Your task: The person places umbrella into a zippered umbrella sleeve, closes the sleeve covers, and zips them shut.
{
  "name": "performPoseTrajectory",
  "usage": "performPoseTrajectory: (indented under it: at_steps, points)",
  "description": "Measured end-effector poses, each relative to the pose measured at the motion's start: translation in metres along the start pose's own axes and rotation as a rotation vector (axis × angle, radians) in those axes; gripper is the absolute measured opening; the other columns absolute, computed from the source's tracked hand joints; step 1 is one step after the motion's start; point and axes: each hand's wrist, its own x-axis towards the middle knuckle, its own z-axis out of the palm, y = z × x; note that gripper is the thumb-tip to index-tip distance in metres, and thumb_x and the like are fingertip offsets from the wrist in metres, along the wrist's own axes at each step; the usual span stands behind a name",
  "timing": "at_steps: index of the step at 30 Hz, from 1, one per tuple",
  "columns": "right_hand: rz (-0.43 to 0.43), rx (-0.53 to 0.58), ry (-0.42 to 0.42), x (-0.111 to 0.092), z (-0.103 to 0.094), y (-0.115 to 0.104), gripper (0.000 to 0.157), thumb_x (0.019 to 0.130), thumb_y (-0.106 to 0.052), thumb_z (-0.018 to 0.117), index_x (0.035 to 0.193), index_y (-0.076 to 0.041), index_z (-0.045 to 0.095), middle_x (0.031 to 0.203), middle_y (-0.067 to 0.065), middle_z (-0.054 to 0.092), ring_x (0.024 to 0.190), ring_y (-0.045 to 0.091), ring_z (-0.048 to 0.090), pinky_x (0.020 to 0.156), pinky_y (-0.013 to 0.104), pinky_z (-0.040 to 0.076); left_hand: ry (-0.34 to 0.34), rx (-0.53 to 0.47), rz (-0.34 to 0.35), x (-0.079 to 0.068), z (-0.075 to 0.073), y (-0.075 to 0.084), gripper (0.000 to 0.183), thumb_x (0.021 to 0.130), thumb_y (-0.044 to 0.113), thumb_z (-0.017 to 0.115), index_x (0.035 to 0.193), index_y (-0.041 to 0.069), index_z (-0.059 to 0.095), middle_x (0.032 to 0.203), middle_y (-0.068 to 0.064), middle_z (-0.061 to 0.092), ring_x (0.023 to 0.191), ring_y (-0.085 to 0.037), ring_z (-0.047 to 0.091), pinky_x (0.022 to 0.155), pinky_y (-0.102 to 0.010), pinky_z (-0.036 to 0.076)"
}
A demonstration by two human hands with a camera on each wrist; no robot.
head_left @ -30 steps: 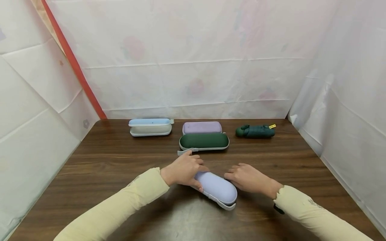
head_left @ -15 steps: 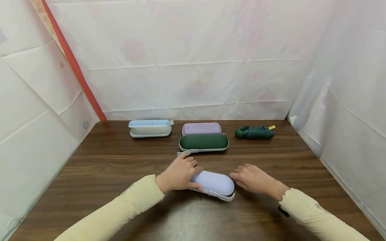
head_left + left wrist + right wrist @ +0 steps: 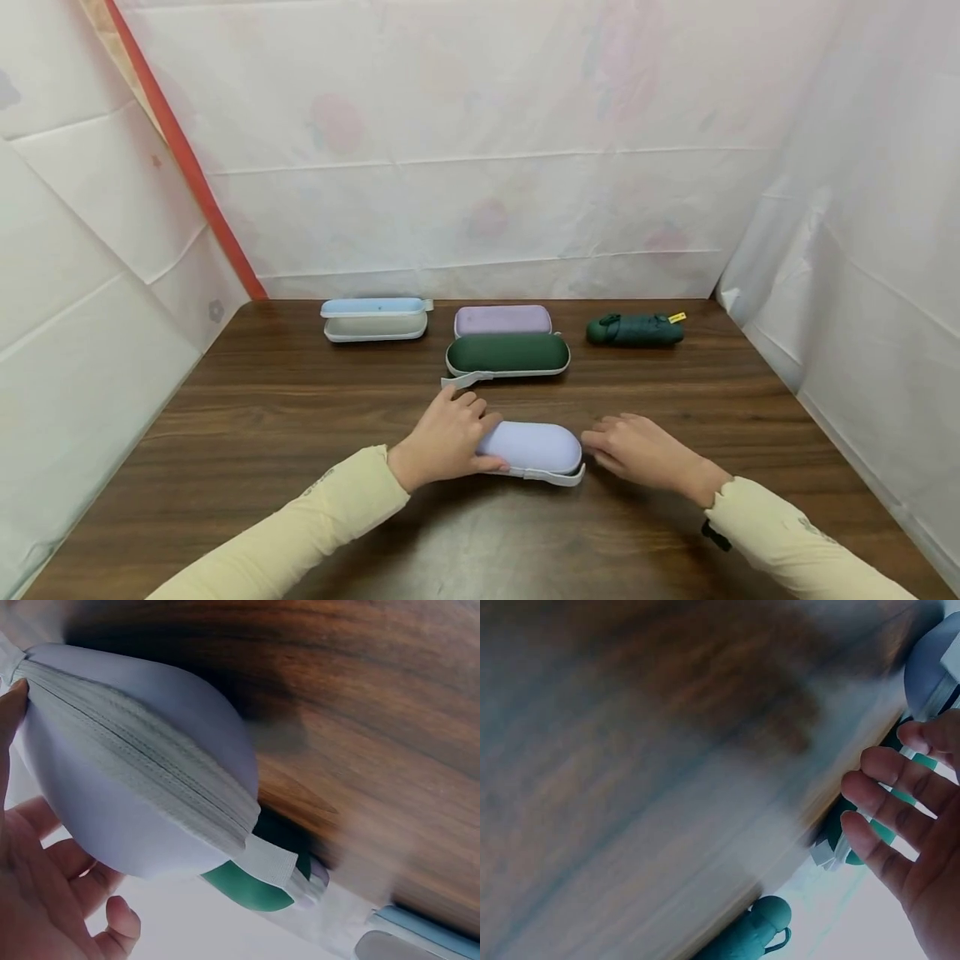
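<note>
A lavender zip case (image 3: 536, 447) with a pale grey zip band and a wrist strap lies at the front middle of the table. My left hand (image 3: 446, 437) grips its left end, thumb on the near side and fingers over the far side. In the left wrist view the zip of the case (image 3: 142, 761) faces the camera and appears closed. Just off the case's right end is my right hand (image 3: 641, 452), holding nothing. Its fingers (image 3: 896, 817) are loosely bent in the right wrist view, with the lavender case partly visible beyond.
Behind the lavender case lie a dark green case (image 3: 508, 353) with a grey strap and a purple case (image 3: 502, 319). Back left, a light blue and grey case (image 3: 375, 320) stands open. A folded dark green umbrella (image 3: 637, 330) lies back right on the wooden table (image 3: 247, 417).
The lavender case has turned from slanting to nearly level across the table, its right end swinging away from me. My left hand turned with it; my right hand moved slightly right, off its end.
</note>
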Motion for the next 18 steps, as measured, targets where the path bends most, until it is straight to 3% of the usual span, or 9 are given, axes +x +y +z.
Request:
performPoseTrajectory:
  at_steps: [8,18]
  points:
    - [0.067,0.078,-0.012,-0.005,0.0,-0.009,0.014,0.089,-0.017,0.066,0.082,-0.021,0.055,0.075,-0.011,0.053,0.066,0.009,0.05,0.057,0.029,0.043,0.003,0.008,-0.033,0.0,-0.001,0.003,0.061,0.074,0.073,0.06,0.095,0.016,0.07,0.076,0.0,0.059,0.073,-0.02,0.056,0.065,-0.036,0.036]
    - [0.06,0.155,0.008,-0.012,0.001,-0.018,0.022,0.092,-0.019,0.064,0.077,-0.024,0.049,0.069,-0.016,0.044,0.062,0.003,0.044,0.056,0.025,0.038,-0.022,0.019,-0.033,0.001,-0.001,0.003,0.062,0.075,0.073,0.059,0.095,0.015,0.068,0.077,-0.001,0.059,0.073,-0.02,0.056,0.064,-0.036,0.036]
